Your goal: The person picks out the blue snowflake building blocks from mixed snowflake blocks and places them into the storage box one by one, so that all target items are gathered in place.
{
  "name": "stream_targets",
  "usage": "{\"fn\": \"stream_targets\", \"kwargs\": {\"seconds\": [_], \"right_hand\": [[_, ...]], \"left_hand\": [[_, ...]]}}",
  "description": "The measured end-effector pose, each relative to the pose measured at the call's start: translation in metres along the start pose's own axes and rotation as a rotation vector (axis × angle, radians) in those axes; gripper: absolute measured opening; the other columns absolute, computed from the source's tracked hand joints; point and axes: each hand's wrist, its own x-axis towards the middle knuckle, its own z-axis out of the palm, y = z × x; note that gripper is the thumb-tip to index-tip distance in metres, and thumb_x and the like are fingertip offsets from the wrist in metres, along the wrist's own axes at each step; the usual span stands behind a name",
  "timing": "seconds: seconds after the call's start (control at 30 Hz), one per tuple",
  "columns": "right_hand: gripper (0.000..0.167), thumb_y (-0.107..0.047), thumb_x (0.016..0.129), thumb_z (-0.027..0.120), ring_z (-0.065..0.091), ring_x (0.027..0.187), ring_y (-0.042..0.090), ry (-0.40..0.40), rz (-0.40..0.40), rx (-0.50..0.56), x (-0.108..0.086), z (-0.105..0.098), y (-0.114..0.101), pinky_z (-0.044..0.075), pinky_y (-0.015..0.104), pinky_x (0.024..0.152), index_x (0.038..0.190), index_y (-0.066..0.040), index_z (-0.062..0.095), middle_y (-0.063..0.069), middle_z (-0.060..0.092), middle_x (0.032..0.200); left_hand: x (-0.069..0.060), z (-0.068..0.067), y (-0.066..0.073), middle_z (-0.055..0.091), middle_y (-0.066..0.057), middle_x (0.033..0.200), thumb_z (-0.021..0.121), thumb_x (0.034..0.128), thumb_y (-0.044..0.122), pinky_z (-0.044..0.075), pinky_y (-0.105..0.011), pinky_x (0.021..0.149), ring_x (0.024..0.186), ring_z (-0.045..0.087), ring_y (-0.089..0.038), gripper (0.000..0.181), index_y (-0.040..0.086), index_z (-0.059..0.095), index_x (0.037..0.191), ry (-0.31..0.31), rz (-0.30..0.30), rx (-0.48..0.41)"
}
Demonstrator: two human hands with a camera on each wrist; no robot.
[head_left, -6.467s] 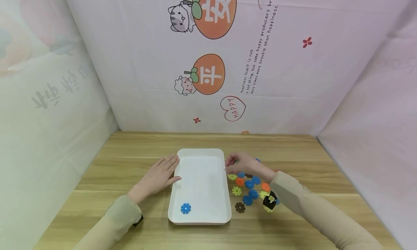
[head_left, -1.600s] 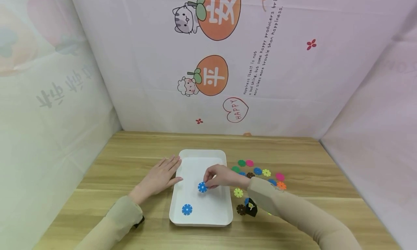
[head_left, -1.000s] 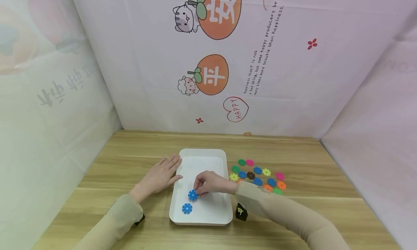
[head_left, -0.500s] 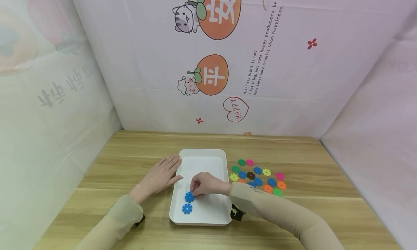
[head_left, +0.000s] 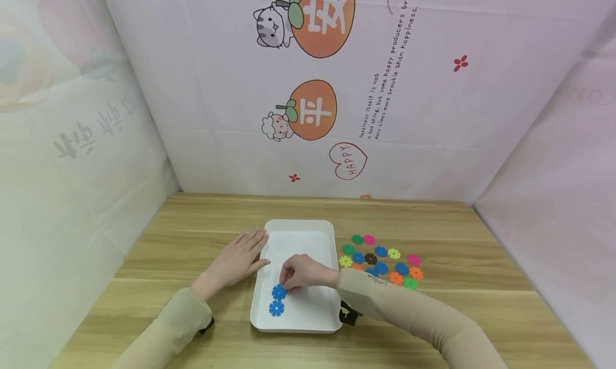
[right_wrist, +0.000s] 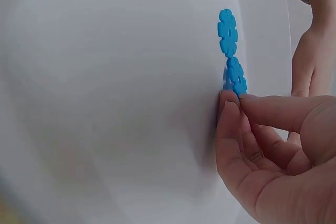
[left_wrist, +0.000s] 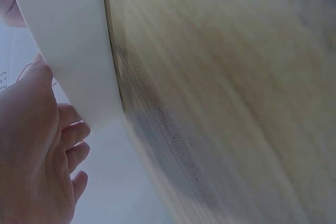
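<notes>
Holding two blue discs (head_left: 276, 293), the white tray (head_left: 313, 310) touches outstretched left fingers (head_left: 252, 239) at its rim (head_left: 299, 220) while right fingers (right_wrist: 281, 111) pinch one.

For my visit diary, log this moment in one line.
right hand: pinches blue snowflake disc | left hand: touches white tray | second disc: in tray

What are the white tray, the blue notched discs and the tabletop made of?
White tray: probably plastic; smooth, faint sheen, rounded moulded-looking corners.
Blue notched discs: likely plastic; even colour throughout, cleanly cut slots.
Tabletop: wood or wood-look laminate, seemingly satin; grain shows, but the pictures can't settle which.
</notes>
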Motion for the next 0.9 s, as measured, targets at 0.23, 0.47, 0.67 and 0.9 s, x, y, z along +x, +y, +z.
{"fn": "stream_targets", "kwargs": {"seconds": [0.23, 0.47, 0.67, 0.9], "right_hand": [[0.003, -0.001, 0.087, 0.071, 0.07, 0.07, 0.017, 0.0, 0.002, -0.003, -0.002, -0.002, -0.002, 0.059, 0.026, 0.066, 0.09, -0.002, 0.072, 0.006, 0.072, 0.077], [0.003, -0.005, 0.087, 0.072, 0.068, 0.07, 0.015, 0.015, -0.007, -0.01, -0.007, -0.007, -0.002, 0.056, 0.021, 0.064, 0.09, -0.004, 0.072, 0.003, 0.071, 0.078], [0.004, -0.005, 0.088, 0.071, 0.065, 0.071, 0.009, 0.039, -0.035, 0.01, -0.016, -0.023, 0.003, 0.059, 0.023, 0.068, 0.092, -0.005, 0.072, 0.002, 0.07, 0.083], [0.01, -0.005, 0.091, 0.068, 0.069, 0.079, 0.014, 0.069, -0.032, 0.103, -0.038, -0.05, 0.016, 0.063, 0.031, 0.076, 0.098, 0.002, 0.069, 0.008, 0.068, 0.09]], "left_hand": [[0.001, 0.001, 0.0, 0.039, -0.014, 0.158, 0.048, 0.1011, 0.049, 0.031, -0.051, 0.122, 0.148, 0.036, -0.032, 0.068, 0.003, 0.041, 0.151, 0.004, -0.001, 0.0], [0.0, 0.002, -0.001, 0.039, -0.015, 0.158, 0.048, 0.1015, 0.049, 0.031, -0.051, 0.122, 0.148, 0.035, -0.032, 0.068, 0.003, 0.04, 0.151, 0.0, -0.002, -0.006], [0.0, 0.003, -0.001, 0.037, -0.015, 0.159, 0.047, 0.1018, 0.049, 0.03, -0.052, 0.122, 0.149, 0.034, -0.033, 0.068, 0.003, 0.039, 0.151, -0.006, -0.009, -0.028], [0.0, 0.002, -0.001, 0.037, -0.015, 0.159, 0.046, 0.1022, 0.049, 0.029, -0.051, 0.123, 0.149, 0.034, -0.033, 0.068, 0.003, 0.038, 0.152, -0.009, -0.002, -0.024]]}}
